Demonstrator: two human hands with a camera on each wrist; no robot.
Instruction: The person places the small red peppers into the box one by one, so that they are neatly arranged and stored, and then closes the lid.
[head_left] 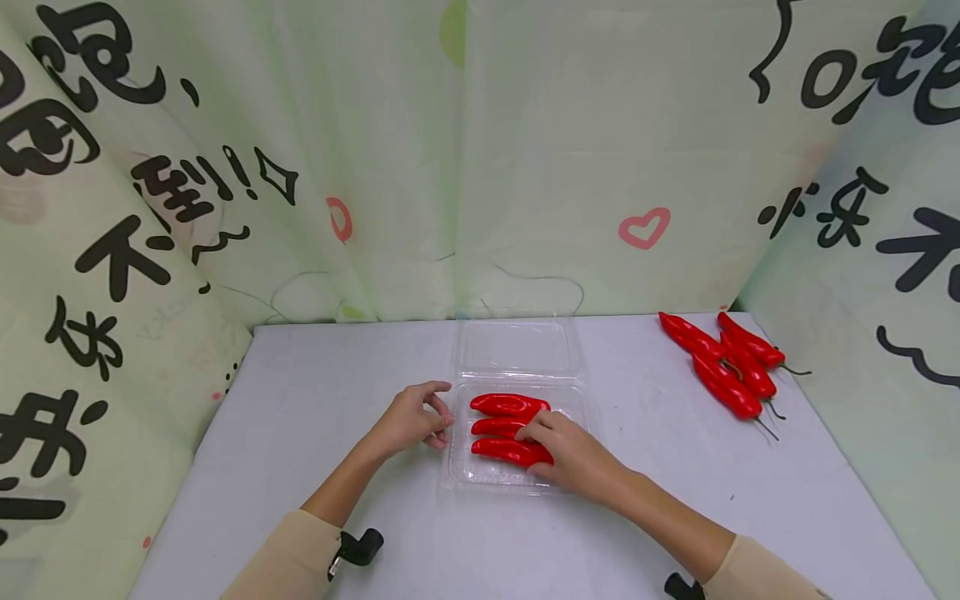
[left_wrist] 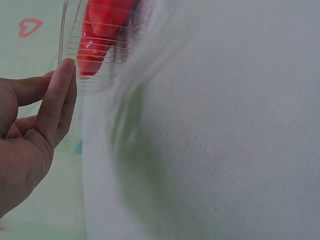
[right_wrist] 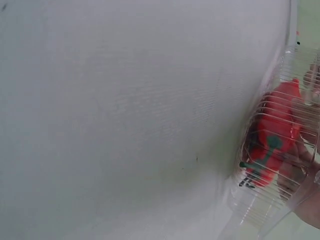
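Three red chili peppers lie side by side in a clear plastic clamshell box (head_left: 468, 479), stems to the right. My right hand (head_left: 573, 454) reaches in from the right and grips the nearest red pepper (head_left: 502, 451) near its stem end, thumb on the near side. Its fingers also cover the right part of the middle pepper (head_left: 491, 427). The far pepper (head_left: 502, 405) lies just beyond them. At the box's left side, the loosely bent fingers of my left hand (head_left: 412, 421) hold nothing; in the left wrist view, fingertips (left_wrist: 68, 65) are right at the box wall.
The box's transparent lid (head_left: 517, 348) stands open toward the back. Several more red peppers (head_left: 726, 390) lie in a pile at the back right of the white table (head_left: 337, 367). Printed curtains (head_left: 540, 167) enclose the table at the back and sides.
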